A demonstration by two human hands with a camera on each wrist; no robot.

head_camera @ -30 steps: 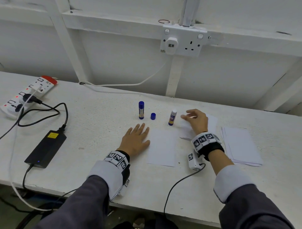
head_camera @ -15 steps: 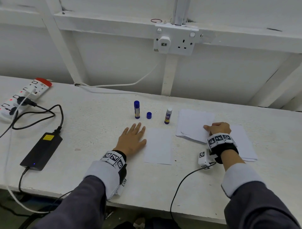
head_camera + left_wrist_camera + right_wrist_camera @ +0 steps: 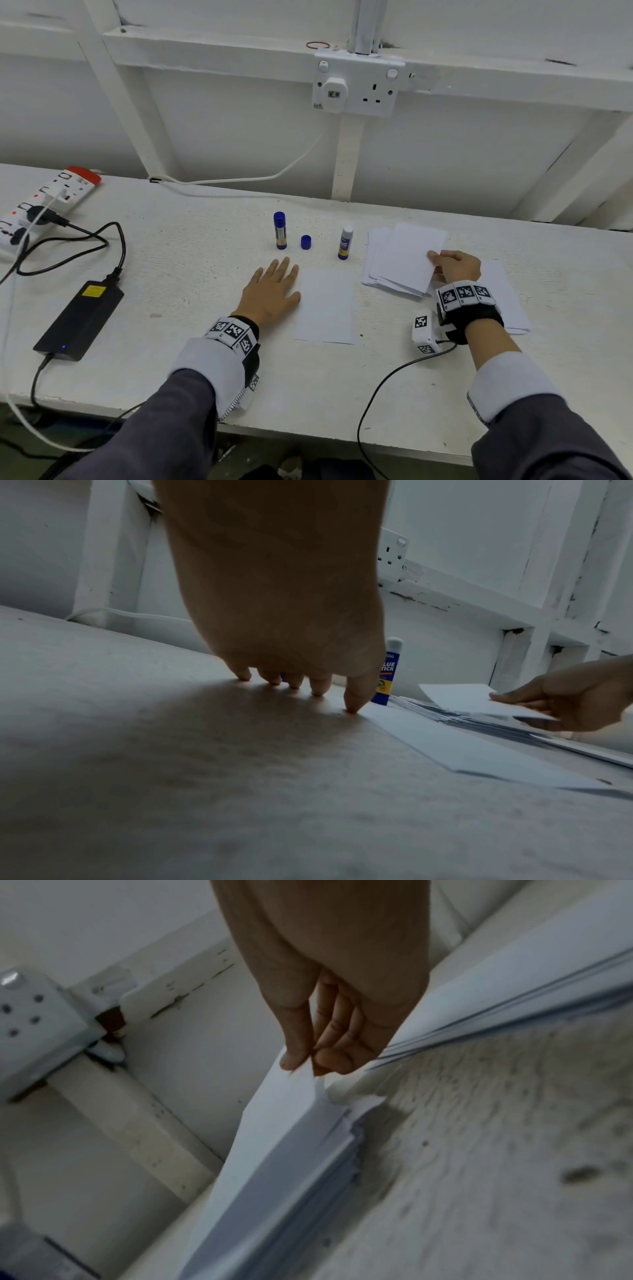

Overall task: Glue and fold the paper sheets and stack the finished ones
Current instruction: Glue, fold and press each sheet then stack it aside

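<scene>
My right hand [image 3: 452, 265] pinches a white paper sheet [image 3: 407, 255] by its right edge, lifted a little above a loose pile of sheets [image 3: 376, 274]; the right wrist view shows thumb and fingers [image 3: 298, 1056] closed on that sheet [image 3: 274, 1137]. My left hand [image 3: 274, 291] lies flat on the table, fingers straight, thumb at the left edge of a single sheet [image 3: 325, 305] in front of me. An uncapped glue stick [image 3: 345, 243] stands behind that sheet, with its blue cap [image 3: 306, 242] and a capped glue stick [image 3: 280, 230] to the left.
A second paper stack [image 3: 507, 301] lies under and right of my right wrist. A black power adapter [image 3: 80, 318] with cables and a power strip [image 3: 44, 202] sit at the far left. The white wall with a socket [image 3: 356, 82] rises behind the table [image 3: 191, 260].
My right hand moved from beside the glue stick to the right edge of the pile, took hold of the top sheet and lifted it. The left hand stayed flat.
</scene>
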